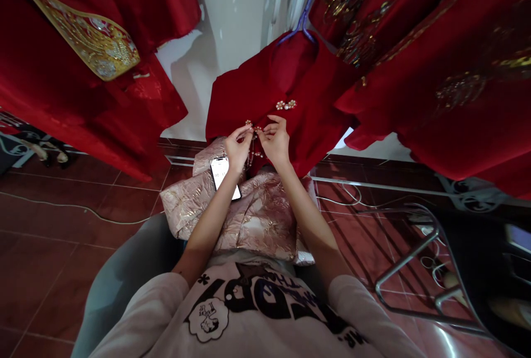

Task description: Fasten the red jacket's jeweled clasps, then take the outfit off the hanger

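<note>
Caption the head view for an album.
Left hand and right hand hold beaded trim before a red garment on a hanger.

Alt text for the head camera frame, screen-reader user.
Left hand and right hand pinch a beaded ornament before a red garment on a purple hanger. A similar clasp sits above; a lit phone rests on pink brocade fabric over the lap.

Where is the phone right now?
In the head view, the phone lies left of centre on the pink brocade, just below the left hand and partly behind the left forearm.
</note>
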### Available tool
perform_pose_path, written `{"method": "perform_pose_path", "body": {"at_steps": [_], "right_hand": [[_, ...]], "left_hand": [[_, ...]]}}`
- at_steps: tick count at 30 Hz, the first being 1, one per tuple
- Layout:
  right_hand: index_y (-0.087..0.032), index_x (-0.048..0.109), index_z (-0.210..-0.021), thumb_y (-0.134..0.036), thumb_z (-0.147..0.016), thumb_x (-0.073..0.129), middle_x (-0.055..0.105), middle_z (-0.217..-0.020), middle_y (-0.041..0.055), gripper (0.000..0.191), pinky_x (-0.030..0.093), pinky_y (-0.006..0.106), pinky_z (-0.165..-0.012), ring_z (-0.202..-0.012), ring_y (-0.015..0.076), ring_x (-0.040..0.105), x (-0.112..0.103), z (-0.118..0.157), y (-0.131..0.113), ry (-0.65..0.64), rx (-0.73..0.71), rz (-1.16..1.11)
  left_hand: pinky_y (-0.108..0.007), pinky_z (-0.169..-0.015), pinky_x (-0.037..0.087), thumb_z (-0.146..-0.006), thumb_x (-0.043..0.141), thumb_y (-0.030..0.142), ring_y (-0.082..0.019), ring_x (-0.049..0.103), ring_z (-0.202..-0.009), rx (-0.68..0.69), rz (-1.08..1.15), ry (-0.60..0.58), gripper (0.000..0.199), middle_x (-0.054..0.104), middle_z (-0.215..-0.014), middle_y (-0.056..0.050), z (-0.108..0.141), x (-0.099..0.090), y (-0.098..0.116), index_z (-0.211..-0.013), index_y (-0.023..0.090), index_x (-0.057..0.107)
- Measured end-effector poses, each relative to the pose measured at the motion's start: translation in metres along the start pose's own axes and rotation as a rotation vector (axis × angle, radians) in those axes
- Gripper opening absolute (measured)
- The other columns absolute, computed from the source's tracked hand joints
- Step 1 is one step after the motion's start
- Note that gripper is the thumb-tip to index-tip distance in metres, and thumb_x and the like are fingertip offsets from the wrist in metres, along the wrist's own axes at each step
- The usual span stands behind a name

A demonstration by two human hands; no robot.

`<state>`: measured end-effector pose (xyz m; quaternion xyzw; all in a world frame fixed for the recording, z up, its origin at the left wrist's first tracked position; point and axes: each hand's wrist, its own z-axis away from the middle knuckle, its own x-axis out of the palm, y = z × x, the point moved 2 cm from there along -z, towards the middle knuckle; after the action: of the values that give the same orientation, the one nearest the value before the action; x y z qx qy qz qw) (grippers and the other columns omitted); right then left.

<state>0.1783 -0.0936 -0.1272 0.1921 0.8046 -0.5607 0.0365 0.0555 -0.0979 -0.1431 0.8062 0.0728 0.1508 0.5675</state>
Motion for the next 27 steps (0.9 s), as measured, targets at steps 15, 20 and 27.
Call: {"method": "perform_pose_path", "body": {"at_steps": [15,20,27], "right_hand": [[-0.018,0.046,-0.123,-0.013,-0.084,0.063,0.060,-0.089,0.0015,0.044,0.059,0.027,-0.073,-0.077,0.0129,0.063,0.002,-0.001,-0.007,0.013,-0.002,-0.009],[-0.018,0.047,-0.119,-0.010,-0.083,0.064,0.057,-0.085,0.0000,0.040,0.058,0.025,-0.069,-0.073,0.0113,0.060,0.001,0.000,-0.010,0.043,-0.011,-0.011],[-0.018,0.052,-0.119,-0.012,-0.084,0.063,0.063,-0.087,0.0013,0.038,0.060,0.026,-0.071,-0.076,0.0125,0.064,-0.003,-0.002,-0.013,0.013,-0.031,0.007]], "left_hand": [[-0.035,-0.098,0.059,-0.080,0.070,0.004,-0.016,0.075,-0.091,0.002,-0.024,-0.035,0.018,0.079,-0.099,-0.007,-0.004,-0.001,0.000,-0.093,0.015,0.075],[-0.034,-0.095,0.060,-0.083,0.069,0.007,-0.015,0.075,-0.089,0.067,-0.108,-0.053,0.015,0.079,-0.097,-0.005,-0.003,-0.003,0.001,-0.092,0.017,0.075],[-0.029,-0.093,0.058,-0.081,0.066,0.002,-0.014,0.074,-0.087,0.109,-0.197,-0.126,0.018,0.077,-0.094,-0.004,-0.006,-0.006,0.008,-0.089,0.017,0.071]]}}
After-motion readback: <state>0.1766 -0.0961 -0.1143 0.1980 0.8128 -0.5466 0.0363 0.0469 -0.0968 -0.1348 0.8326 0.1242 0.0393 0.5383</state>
